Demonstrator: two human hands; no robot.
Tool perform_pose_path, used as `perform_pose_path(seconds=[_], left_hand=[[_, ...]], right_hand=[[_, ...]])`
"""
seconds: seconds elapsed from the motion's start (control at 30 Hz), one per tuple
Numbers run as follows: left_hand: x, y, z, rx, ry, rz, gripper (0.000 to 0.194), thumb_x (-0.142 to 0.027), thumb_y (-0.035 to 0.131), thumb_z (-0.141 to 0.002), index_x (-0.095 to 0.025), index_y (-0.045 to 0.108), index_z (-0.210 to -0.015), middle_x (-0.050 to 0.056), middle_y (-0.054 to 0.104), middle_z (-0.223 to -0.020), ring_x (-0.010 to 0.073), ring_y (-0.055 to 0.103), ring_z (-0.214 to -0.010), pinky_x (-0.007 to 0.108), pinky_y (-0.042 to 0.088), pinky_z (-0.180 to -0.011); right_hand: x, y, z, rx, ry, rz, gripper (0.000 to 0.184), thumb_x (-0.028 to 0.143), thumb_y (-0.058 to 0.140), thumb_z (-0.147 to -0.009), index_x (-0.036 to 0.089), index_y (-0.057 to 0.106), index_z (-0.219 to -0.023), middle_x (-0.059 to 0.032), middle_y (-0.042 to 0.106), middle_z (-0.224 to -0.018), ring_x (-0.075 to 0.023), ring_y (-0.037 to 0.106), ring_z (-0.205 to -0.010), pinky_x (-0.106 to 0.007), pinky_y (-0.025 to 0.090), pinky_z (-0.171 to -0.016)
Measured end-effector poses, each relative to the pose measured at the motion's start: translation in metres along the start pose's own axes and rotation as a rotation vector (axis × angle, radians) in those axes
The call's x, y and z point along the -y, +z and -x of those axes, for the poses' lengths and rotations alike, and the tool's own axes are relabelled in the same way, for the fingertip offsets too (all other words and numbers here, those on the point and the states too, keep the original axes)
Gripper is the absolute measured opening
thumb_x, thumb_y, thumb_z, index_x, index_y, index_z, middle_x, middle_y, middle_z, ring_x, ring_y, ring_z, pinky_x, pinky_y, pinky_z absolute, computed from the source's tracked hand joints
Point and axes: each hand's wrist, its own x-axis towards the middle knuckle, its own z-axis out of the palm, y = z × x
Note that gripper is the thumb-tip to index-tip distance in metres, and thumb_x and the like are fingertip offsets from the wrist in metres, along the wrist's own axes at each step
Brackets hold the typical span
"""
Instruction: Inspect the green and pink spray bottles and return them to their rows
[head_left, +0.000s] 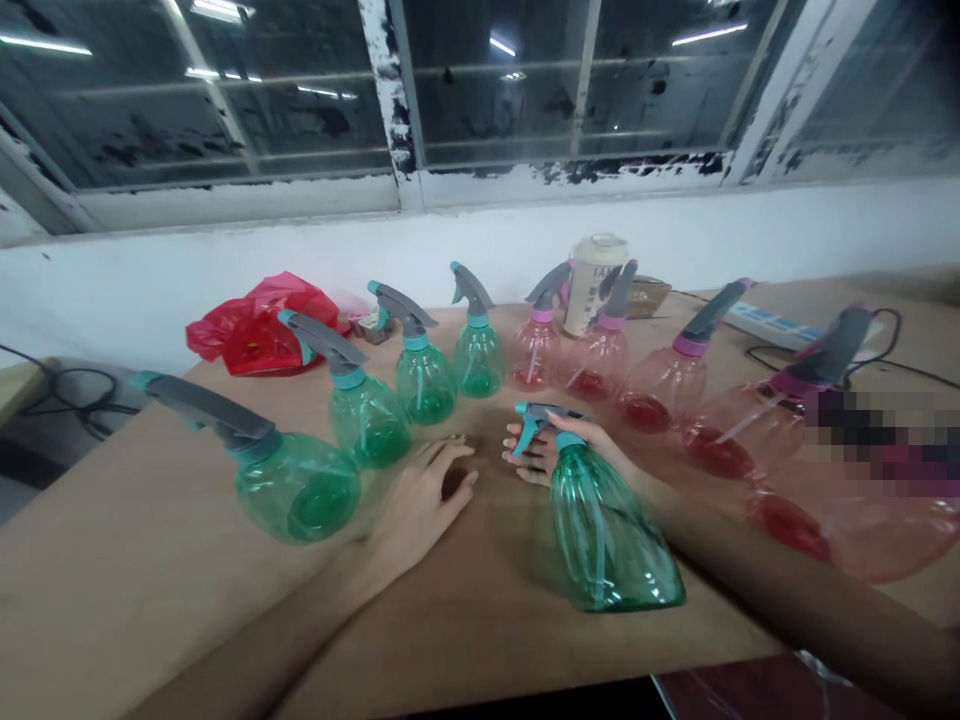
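Note:
My right hand (544,455) grips a green spray bottle (615,535) by its grey head and neck, thumb on top and fingers behind the blue trigger. The bottle is tilted, its base toward me near the table's front. My left hand (427,490) rests on the table with its fingers apart and nothing in it. Beside its wrist is a green spray bottle (300,490) with liquid inside. Further green spray bottles (369,425) curve away behind the left hand. Beyond my right hand, several pink spray bottles (664,390) with red bottoms curve toward the right edge.
At the back of the wooden table (112,520) lie a red plastic bag (262,325) and a lidded paper cup (589,290). A white power strip (780,325) with black cable sits at right. A white wall with windows (495,90) stands behind.

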Motion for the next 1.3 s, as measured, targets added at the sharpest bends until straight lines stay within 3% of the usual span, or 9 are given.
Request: perform_pose_path(seconds=[0.3, 0.57, 0.8, 1.1, 1.3], left_hand=[[0.0, 0.0, 0.0, 0.003, -0.005, 0.005, 0.02, -0.027, 0.05, -0.089, -0.024, 0.055, -0.108, 0.003, 0.058, -0.126, 0.0213, 0.053, -0.117, 0.041, 0.041, -0.099], [-0.001, 0.0, 0.0, 0.0, 0.002, 0.006, 0.02, -0.028, 0.05, -0.088, -0.023, 0.056, -0.106, 0.004, 0.057, -0.127, 0.0216, 0.052, -0.119, 0.041, 0.04, -0.1], [0.003, 0.002, 0.0, 0.016, 0.011, -0.036, 0.023, -0.03, 0.049, -0.089, -0.023, 0.054, -0.109, 0.006, 0.056, -0.129, 0.023, 0.05, -0.12, 0.043, 0.039, -0.101], [0.01, 0.005, -0.003, -0.007, 0.021, -0.087, 0.026, -0.029, 0.048, -0.089, -0.02, 0.053, -0.113, 0.008, 0.055, -0.127, 0.0246, 0.048, -0.121, 0.044, 0.04, -0.099], [0.009, 0.006, -0.002, 0.006, 0.019, -0.096, 0.027, -0.029, 0.048, -0.09, -0.019, 0.053, -0.115, 0.009, 0.052, -0.13, 0.0239, 0.046, -0.123, 0.043, 0.038, -0.102]], right_hand=[[0.014, -0.021, 0.014, -0.031, 0.01, 0.042, 0.036, 0.039, 0.055, -0.084, 0.015, 0.061, -0.111, -0.0087, 0.065, -0.11, -0.0216, 0.06, -0.105, -0.036, 0.042, -0.095], [0.017, -0.025, 0.021, -0.033, 0.013, 0.092, 0.037, 0.042, 0.054, -0.084, 0.017, 0.062, -0.11, -0.0087, 0.064, -0.111, -0.0216, 0.059, -0.107, -0.036, 0.041, -0.096], [0.009, -0.015, 0.015, -0.055, 0.005, 0.065, 0.035, 0.04, 0.057, -0.083, 0.017, 0.062, -0.109, -0.0092, 0.065, -0.111, -0.0214, 0.059, -0.108, -0.038, 0.039, -0.1], [-0.007, 0.003, -0.01, 0.034, 0.026, 0.045, 0.033, 0.033, 0.059, -0.082, 0.014, 0.061, -0.109, -0.0107, 0.066, -0.106, -0.0204, 0.061, -0.103, -0.039, 0.041, -0.098], [-0.009, 0.004, -0.012, -0.023, -0.01, 0.034, 0.022, 0.03, 0.061, -0.082, 0.014, 0.063, -0.098, -0.006, 0.068, -0.086, -0.018, 0.064, -0.085, -0.041, 0.047, -0.09]])
